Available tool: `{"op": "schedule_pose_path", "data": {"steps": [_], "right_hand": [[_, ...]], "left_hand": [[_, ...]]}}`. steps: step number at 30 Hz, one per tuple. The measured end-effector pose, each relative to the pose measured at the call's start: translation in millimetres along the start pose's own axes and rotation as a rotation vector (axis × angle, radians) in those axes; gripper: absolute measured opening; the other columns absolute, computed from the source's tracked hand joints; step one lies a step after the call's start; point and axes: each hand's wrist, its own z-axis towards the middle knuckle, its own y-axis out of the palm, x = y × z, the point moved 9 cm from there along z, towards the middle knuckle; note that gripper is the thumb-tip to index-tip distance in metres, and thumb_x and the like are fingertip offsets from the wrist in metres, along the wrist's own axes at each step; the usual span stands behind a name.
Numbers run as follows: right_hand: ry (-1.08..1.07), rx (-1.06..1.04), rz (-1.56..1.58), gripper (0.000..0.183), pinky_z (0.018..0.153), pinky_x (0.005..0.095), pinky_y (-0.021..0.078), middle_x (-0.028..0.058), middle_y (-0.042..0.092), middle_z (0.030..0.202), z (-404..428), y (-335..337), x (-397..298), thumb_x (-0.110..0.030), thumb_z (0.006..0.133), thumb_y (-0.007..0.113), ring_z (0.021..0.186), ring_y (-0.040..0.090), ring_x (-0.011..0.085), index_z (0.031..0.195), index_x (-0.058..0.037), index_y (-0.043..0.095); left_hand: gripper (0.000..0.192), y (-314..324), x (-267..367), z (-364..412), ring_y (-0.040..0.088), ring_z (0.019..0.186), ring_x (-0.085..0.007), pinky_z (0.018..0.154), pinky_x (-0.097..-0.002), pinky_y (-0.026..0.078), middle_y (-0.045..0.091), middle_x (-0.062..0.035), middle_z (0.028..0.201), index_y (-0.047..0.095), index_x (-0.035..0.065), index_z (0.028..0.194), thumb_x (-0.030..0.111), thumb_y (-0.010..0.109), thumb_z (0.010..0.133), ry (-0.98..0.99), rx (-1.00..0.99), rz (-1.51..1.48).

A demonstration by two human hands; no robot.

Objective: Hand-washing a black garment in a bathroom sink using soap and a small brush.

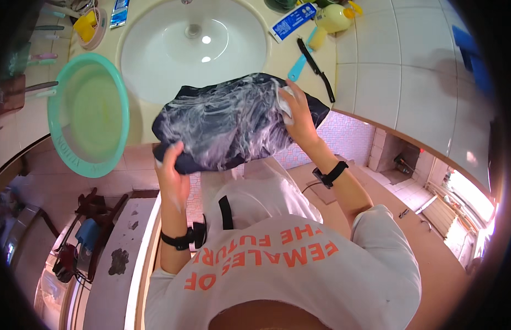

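Observation:
A dark navy cloth (222, 119), streaked with white lather, is spread in front of me across the near edge of the washbasin (156, 88). My left hand (173, 177) grips its near left edge, thumb on top and the other fingers hidden beneath. On the right side of the cloth lies my right hand (299, 113), its fingers curled over a white piece (285, 103) that looks like a bar of soap. The hand covers much of that piece.
A green plastic basin (122, 123) of cloudy liquid stands at left, overhanging the counter's edge. To the right lie a blue-handled brush (299, 68), a black folding razor-like tool (315, 66), a blue-and-white tube (294, 21) and a yellow pump bottle (332, 18). A soap dish (99, 31) sits at far left.

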Motion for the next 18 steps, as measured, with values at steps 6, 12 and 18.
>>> {"op": "schedule_pose_path", "data": {"steps": [6,12,18], "right_hand": [[0.01,0.056,0.024,0.078,0.116,0.0451,0.0304,0.0234,0.025,0.155,-26.6,58.5,-15.3,0.01,0.067,0.06,0.144,0.025,0.0435,0.142,-0.0028,0.042],[-0.107,-0.012,-0.177,0.078,0.112,0.0406,0.0368,0.0195,0.036,0.151,-3.0,23.7,14.4,0.013,0.068,0.058,0.135,0.042,0.0382,0.142,-0.0071,0.043],[-0.048,-0.122,-0.062,0.079,0.116,0.0412,0.0323,0.0174,0.036,0.151,-47.7,39.8,5.3,0.014,0.066,0.057,0.141,0.034,0.0361,0.141,-0.0068,0.046]], "left_hand": [[0.028,94.2,19.7,22.7,0.063,0.108,-0.0218,0.098,-0.0377,0.047,0.067,-0.0061,0.114,0.064,0.0066,0.114,0.027,0.062,0.095,0.182,-0.179,-0.131],[0.047,42.9,-69.5,14.1,0.057,0.109,-0.016,0.099,-0.0345,0.043,0.06,-0.0079,0.125,0.056,0.0001,0.126,0.021,0.073,0.088,0.336,0.031,0.534],[0.04,88.2,-39.6,45.9,0.066,0.097,-0.021,0.089,-0.0329,0.052,0.068,-0.0104,0.107,0.06,-0.0044,0.118,0.005,0.075,0.082,0.204,-0.071,0.416]]}}
